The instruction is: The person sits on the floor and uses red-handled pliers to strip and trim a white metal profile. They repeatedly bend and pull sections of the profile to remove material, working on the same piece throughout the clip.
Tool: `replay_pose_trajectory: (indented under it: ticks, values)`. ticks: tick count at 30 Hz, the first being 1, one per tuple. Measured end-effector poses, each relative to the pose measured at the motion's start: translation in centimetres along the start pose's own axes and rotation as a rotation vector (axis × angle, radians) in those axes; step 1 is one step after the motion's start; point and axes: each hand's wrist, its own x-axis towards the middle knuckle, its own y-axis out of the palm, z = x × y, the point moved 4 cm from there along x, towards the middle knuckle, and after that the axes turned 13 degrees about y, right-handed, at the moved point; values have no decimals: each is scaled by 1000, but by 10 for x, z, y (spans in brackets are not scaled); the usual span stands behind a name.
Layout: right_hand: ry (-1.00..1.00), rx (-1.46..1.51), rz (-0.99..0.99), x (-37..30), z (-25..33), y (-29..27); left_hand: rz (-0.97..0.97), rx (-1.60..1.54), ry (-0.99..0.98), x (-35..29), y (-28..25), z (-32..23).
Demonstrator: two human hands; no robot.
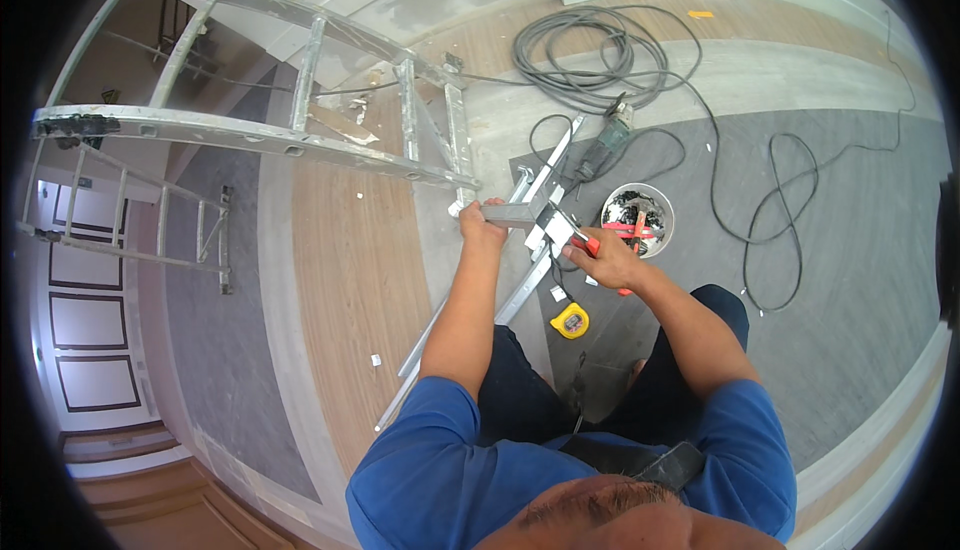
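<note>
My left hand is closed round the near end of a short grey metal channel. In my right hand is a red-handled hand tool, its dark metal part reaching toward the channel's other end. My fingers hide much of the tool, so I cannot tell its exact kind. Below both hands lie several long silvery metal profiles, running diagonally across the floor. A yellow tape measure rests on the grey floor just nearer than my right hand.
A green-grey angle grinder lies beyond my hands, near a coiled dark cable. Right of it stands a white bucket with black stuff and red-handled tools inside. An aluminium ladder fills the upper left. Loose cable loops at right.
</note>
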Motion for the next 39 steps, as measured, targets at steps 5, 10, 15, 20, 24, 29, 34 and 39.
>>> replay_pose_trajectory:
  ticks: [5, 10, 15, 20, 24, 29, 34, 39]
  values:
    - [-39, -1, -30, -2, -1, 3, -13, 23, -14, 10, -5, 2]
    - [-60, -37, -123, 1, -7, 8, 13, 70, -95, 13, -6, 6]
    - [13, 93, -13, 6, -18, 9, -70, 44, -69, 8, -2, 5]
    - [-14, 159, 41, 9, -21, 11, -61, 124, -135, 2, -4, 13]
    - [-29, 127, 74, 8, -15, 5, -66, 96, -101, 3, -5, 12]
    - [25, 114, 178, 2, -5, -3, 18, 176, -113, 1, -2, 3]
    - [-9, -18, 149, 2, -5, -2, -45, 91, -119, -3, 1, -2]
    - [-141, -211, 4, 1, -10, -4, -21, 173, -136, 3, 2, -13]
